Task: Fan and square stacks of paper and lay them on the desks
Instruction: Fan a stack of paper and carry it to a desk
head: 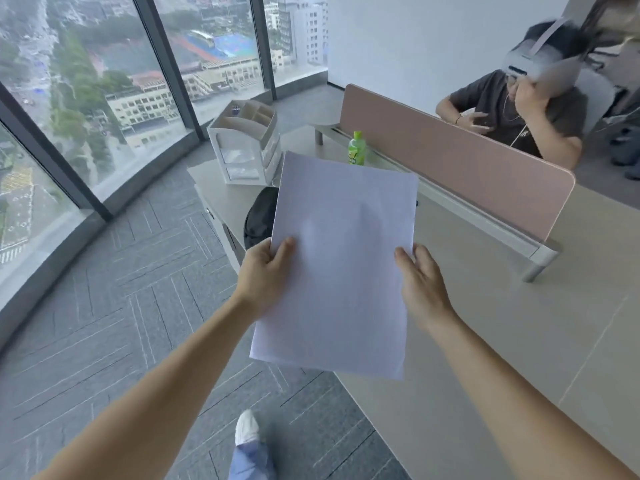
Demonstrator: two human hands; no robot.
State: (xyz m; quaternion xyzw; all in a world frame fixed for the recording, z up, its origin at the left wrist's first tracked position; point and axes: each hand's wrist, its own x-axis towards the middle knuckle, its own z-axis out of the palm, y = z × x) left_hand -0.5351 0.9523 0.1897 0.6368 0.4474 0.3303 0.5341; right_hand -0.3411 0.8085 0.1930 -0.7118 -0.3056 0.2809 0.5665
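Observation:
A stack of white paper (341,258) is held in the air above the near left corner of a beige desk (502,323). My left hand (265,275) grips its left edge, thumb on top and fingers hidden beneath. My right hand (420,284) holds the right edge, thumb on the top sheet, with the other fingers behind the paper. The sheets look roughly aligned, with the top edge tilted away from me.
A pink divider screen (460,161) runs along the desk's far side; a person (519,105) sits behind it. A green bottle (356,148), a white drawer organizer (244,147) and a black bag (259,216) stand beyond the paper. Glass windows line the left; carpet lies below.

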